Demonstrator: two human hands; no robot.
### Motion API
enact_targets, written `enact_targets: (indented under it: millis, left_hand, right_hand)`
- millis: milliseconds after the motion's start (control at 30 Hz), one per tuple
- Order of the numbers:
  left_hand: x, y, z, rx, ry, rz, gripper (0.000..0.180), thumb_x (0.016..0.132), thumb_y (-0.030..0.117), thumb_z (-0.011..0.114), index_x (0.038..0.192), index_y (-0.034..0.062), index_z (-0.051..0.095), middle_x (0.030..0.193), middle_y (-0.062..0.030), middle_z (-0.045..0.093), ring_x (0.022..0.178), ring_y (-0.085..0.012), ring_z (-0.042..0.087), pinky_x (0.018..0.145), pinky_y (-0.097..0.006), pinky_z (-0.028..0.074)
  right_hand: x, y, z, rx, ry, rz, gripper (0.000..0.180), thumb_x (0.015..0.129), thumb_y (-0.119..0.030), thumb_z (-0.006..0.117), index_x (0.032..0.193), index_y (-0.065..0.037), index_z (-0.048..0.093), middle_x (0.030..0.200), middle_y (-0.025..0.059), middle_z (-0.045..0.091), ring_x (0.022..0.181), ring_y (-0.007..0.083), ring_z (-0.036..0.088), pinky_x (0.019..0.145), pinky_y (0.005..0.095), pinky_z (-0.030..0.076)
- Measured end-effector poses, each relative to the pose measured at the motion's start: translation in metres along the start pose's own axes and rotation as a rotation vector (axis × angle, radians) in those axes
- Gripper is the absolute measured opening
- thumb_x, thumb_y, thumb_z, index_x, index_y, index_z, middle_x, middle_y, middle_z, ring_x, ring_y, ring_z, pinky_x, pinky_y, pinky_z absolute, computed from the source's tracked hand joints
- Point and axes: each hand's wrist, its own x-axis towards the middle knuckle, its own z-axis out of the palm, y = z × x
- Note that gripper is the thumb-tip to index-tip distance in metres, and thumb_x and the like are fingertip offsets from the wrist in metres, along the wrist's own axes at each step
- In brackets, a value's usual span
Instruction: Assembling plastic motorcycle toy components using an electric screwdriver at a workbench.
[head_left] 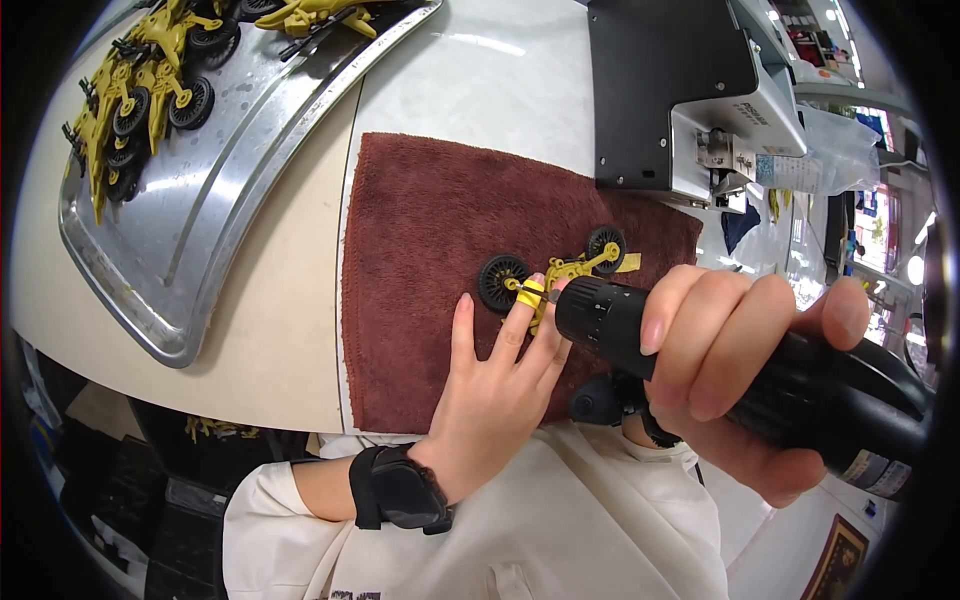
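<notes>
A small yellow toy motorcycle with black spoked wheels lies on a brown-red towel. Over its near side, the fingers of my left hand hold it down; one finger wears a yellow band near its tip, and another stretches out onto the cloth. My left thumb is hidden. A black power screwdriver is in my right hand, with the fingers wrapped round its body. Its nose points left at the motorcycle's middle, close to my left fingertips. Whether the bit sits in a screw is hidden.
At the far left, a metal tray carries several more yellow motorcycles. A black and silver machine stands on the table's far right, beside a clear plastic bag. More yellow parts lie below the table's left edge.
</notes>
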Motion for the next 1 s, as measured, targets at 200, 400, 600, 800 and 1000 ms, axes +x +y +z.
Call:
enact_targets:
  millis: [200, 400, 600, 800, 1000]
  left_hand:
    - [-0.001, 0.000, 0.003, -0.011, 0.061, -0.014, 0.043, 0.085, 0.022, 0.056, 0.125, 0.0082, 0.060, 0.135, -0.0109, 0.048, 0.135, -0.0294, 0.035, 0.103, -0.064, 0.030]
    - [0.002, -0.001, -0.001, -0.007, 0.053, 0.006, 0.042, 0.084, 0.022, 0.056, 0.123, 0.0093, 0.062, 0.136, -0.0093, 0.048, 0.134, -0.0288, 0.038, 0.104, -0.062, 0.031]
    - [0.000, 0.000, 0.005, -0.017, 0.103, -0.008, 0.041, 0.083, 0.023, 0.056, 0.121, 0.0084, 0.062, 0.133, -0.0077, 0.049, 0.132, -0.0292, 0.039, 0.107, -0.057, 0.029]
    - [-0.001, -0.001, -0.004, 0.024, 0.033, 0.028, 0.045, 0.083, 0.023, 0.056, 0.123, 0.0049, 0.061, 0.131, -0.0084, 0.049, 0.129, -0.0303, 0.041, 0.111, -0.053, 0.026]
    - [-0.003, 0.000, 0.000, 0.036, -0.010, 0.053, 0.047, 0.082, 0.023, 0.055, 0.125, 0.0036, 0.059, 0.131, -0.0087, 0.048, 0.128, -0.0305, 0.042, 0.112, -0.050, 0.026]
  right_hand:
    - [0.010, 0.004, -0.004, -0.001, -0.101, 0.034, 0.067, 0.086, -0.045, 0.064, 0.135, -0.010, 0.034, 0.077, 0.0046, 0.055, 0.061, 0.0166, 0.055, 0.072, 0.0361, 0.045]
    - [0.017, 0.006, -0.004, -0.039, -0.198, 0.080, 0.060, 0.088, -0.041, 0.062, 0.129, -0.009, 0.033, 0.078, 0.0063, 0.055, 0.062, 0.0180, 0.056, 0.074, 0.0373, 0.045]
    - [0.017, 0.006, 0.013, -0.095, -0.172, 0.138, 0.050, 0.089, -0.035, 0.062, 0.120, -0.009, 0.033, 0.078, 0.0071, 0.055, 0.063, 0.0193, 0.057, 0.075, 0.0378, 0.045]
    - [0.023, 0.007, 0.011, -0.101, -0.194, 0.172, 0.045, 0.090, -0.032, 0.061, 0.117, -0.009, 0.033, 0.079, 0.0078, 0.056, 0.062, 0.0197, 0.057, 0.073, 0.0385, 0.045]
    - [0.022, 0.015, 0.016, -0.099, -0.201, 0.153, 0.045, 0.090, -0.033, 0.062, 0.116, -0.009, 0.034, 0.078, 0.0069, 0.056, 0.060, 0.0188, 0.056, 0.070, 0.0377, 0.046]
